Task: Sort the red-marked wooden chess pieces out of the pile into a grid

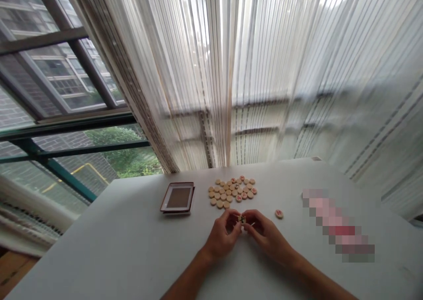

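Between the fingertips of both hands is a round wooden Chinese chess piece [242, 220] with a dark character facing me. My left hand [224, 234] pinches it from the left, while my right hand [264, 234] grips its other side. Just beyond my fingers lies a loose cluster of similar pieces [229, 193], several blank side up and several showing red characters. One red-marked piece [279, 213] sits apart, to the right of my right hand.
A red-rimmed box or tray [177, 198] lies left of the cluster on the white table [125, 238]. On the right is a pixelated pinkish object [337, 225]. Striped sheer curtains [264, 71] hang behind the table, with a window [66, 71] at left.
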{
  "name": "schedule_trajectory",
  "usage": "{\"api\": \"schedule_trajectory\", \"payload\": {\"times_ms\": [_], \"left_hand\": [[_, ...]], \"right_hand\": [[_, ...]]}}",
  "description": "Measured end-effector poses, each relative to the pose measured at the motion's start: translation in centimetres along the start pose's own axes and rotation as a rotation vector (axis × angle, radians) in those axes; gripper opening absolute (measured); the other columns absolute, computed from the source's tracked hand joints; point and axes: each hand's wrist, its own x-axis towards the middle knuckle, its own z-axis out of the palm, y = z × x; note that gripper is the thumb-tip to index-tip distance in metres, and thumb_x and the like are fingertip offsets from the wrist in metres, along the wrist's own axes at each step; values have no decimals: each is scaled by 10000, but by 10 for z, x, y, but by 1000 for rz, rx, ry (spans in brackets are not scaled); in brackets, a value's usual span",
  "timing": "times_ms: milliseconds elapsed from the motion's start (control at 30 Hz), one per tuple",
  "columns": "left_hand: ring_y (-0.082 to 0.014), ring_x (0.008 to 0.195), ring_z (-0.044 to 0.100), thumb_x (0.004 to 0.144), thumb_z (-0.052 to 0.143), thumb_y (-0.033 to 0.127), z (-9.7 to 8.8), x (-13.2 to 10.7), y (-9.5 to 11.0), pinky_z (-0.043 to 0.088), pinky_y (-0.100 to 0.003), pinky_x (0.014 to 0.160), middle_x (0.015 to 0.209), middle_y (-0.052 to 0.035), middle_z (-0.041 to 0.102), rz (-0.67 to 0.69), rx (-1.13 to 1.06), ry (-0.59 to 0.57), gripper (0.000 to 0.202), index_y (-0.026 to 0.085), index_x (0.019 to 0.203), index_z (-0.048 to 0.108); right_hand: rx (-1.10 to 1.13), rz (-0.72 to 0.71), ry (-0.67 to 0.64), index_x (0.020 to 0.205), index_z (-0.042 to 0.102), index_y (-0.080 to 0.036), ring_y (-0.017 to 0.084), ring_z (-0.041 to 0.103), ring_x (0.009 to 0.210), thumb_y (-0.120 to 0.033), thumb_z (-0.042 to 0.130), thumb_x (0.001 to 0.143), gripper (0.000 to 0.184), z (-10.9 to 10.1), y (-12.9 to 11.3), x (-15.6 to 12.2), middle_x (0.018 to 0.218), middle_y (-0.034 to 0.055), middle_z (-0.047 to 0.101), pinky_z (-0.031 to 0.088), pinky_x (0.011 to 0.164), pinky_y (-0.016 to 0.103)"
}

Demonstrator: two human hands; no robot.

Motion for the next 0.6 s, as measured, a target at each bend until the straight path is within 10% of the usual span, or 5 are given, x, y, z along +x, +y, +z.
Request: {"api": "schedule_trajectory", "payload": {"times_ms": [600], "left_hand": [[-153,758,647,896,624,308,3,-2,8,511,-257,702,919,-58,717,8,78,-24,234,177,1087,586]], "right_hand": [[-45,48,40,1006,563,-207,168,609,769,-368,589,938,177,-3,6,0,882,22,622,493,674,276]]}}
